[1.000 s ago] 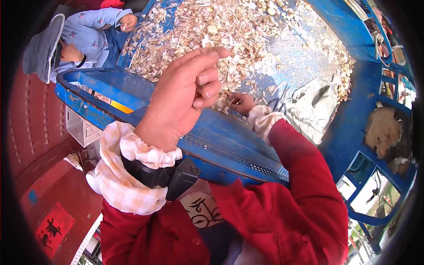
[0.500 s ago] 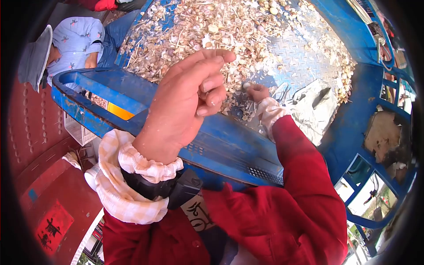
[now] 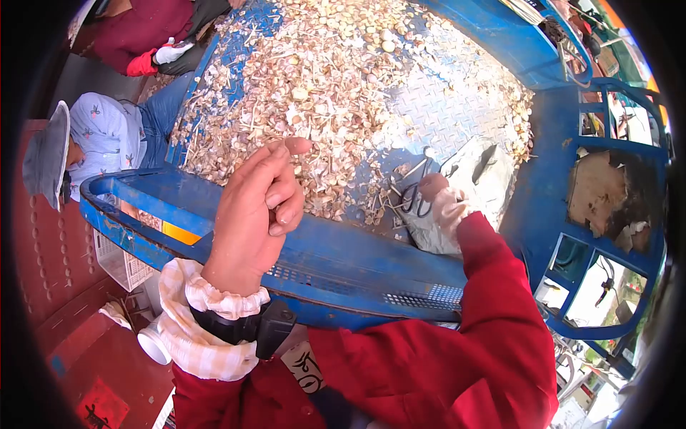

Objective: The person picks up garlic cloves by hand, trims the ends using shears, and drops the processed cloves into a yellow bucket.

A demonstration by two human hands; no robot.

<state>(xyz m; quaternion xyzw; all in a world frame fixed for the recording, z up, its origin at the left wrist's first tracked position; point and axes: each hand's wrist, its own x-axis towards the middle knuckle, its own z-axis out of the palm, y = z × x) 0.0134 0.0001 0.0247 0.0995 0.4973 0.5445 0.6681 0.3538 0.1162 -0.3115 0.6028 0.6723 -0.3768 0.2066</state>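
My left hand (image 3: pixel 259 204) is raised over the near blue rim, its fingers curled inward; whatever they may hold is hidden. My right hand (image 3: pixel 433 187) is blurred, low beside the dark looped handles of scissors (image 3: pixel 409 199); its fingertips do not show clearly, nor whether it grips them. Just right of it lies a crumpled whitish bag (image 3: pixel 477 168). Garlic pieces and dry skins (image 3: pixel 314 93) are spread thickly across the blue metal bed (image 3: pixel 446 107).
A person in a grey hat and patterned light shirt (image 3: pixel 107 132) sits at the left. Another person in dark red (image 3: pixel 146 36) is at the top left, wearing a white glove. A blue rail (image 3: pixel 128 232) curves along the near side. A white crate (image 3: pixel 118 257) stands below it.
The view has shifted, showing more of the person in dark red. My right hand has moved from the garlic pieces toward the bag and scissors. My left hand keeps its curled shape.
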